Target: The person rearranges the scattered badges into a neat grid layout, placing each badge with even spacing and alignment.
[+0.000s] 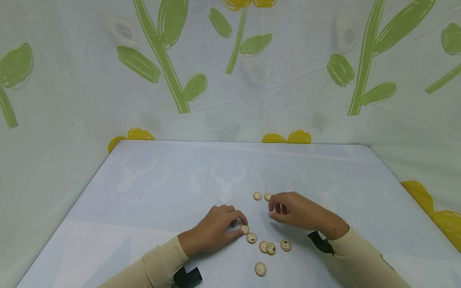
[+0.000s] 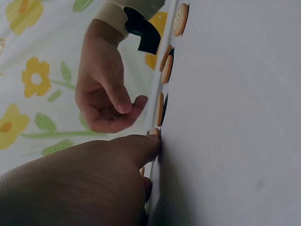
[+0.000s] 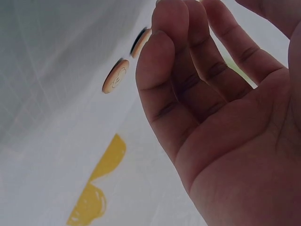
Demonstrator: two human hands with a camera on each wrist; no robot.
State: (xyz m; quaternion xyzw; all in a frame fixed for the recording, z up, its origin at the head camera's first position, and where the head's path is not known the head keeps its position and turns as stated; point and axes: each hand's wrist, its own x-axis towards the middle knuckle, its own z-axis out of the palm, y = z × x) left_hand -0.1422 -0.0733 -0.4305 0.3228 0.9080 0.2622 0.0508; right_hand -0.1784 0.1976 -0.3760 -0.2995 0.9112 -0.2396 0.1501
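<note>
My left hand (image 1: 216, 230) pinches a small round wooden disc (image 1: 245, 229) between thumb and index finger on the table. Right beside it lies another disc (image 1: 251, 238) with a face drawn on it. My right hand (image 1: 293, 210) hovers over the table with loosely curled fingers and holds nothing; its palm shows bare in the right wrist view. Just past its fingertips are two discs, one partly covered by the hand (image 1: 267, 196) and one to its left (image 1: 257, 196). In the right wrist view a disc (image 3: 116, 76) shows a drawn face.
Nearer me, two face discs overlap, the upper one (image 1: 271, 249) lying partly on the other (image 1: 263, 247). One disc (image 1: 285, 245) lies to their right, another (image 1: 260, 269) closer to me. A pale table (image 1: 144, 224) meets a flower-printed curtain (image 1: 288, 80) behind.
</note>
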